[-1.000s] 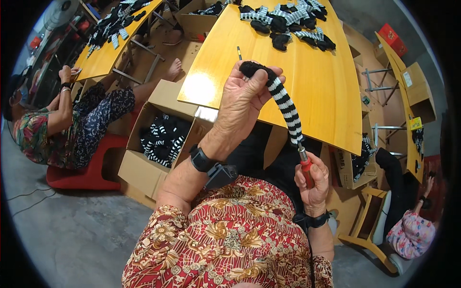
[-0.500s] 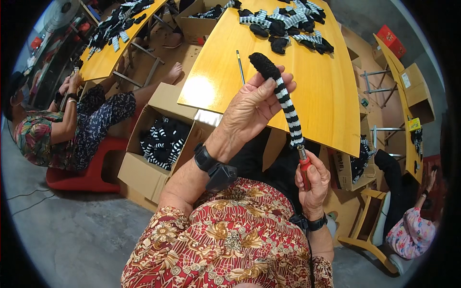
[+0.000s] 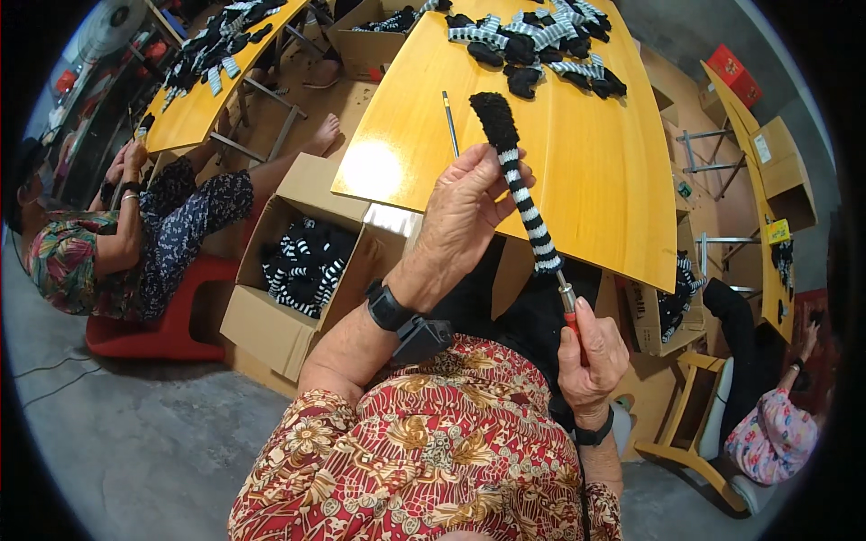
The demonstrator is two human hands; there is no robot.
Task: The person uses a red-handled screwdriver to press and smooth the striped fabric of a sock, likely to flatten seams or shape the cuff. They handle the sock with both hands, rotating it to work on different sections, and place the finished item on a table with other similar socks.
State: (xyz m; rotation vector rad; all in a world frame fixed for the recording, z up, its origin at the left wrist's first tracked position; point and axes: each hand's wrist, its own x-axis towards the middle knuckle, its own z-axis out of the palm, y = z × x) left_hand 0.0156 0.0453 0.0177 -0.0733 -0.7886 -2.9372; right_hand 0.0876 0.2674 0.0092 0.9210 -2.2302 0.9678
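Observation:
A narrow knitted sock-like piece [image 3: 529, 212], striped black and white with a fuzzy black end, is stretched up over the table's near edge. My left hand [image 3: 465, 216] pinches it just below the black end, thumb on the near side. In my right hand [image 3: 593, 361] is a red-handled tool [image 3: 566, 296] with a metal collar and a thin shaft. Its shaft runs up into the lower striped opening; the tip is hidden inside the knit. My right fingers wrap the handle and cover most of it.
Similar striped pieces [image 3: 541, 45] are heaped at the far end of the yellow table [image 3: 397, 153], where a pencil-like stick [image 3: 450, 124] lies. Cardboard boxes [image 3: 262, 329] of knit pieces stand left and right. Other people sit at left, beside another table [image 3: 185, 122], and at right.
My right hand has moved down slightly, and more of the tool's thin shaft shows below the knit. My left hand has shifted left and the black end stands straighter.

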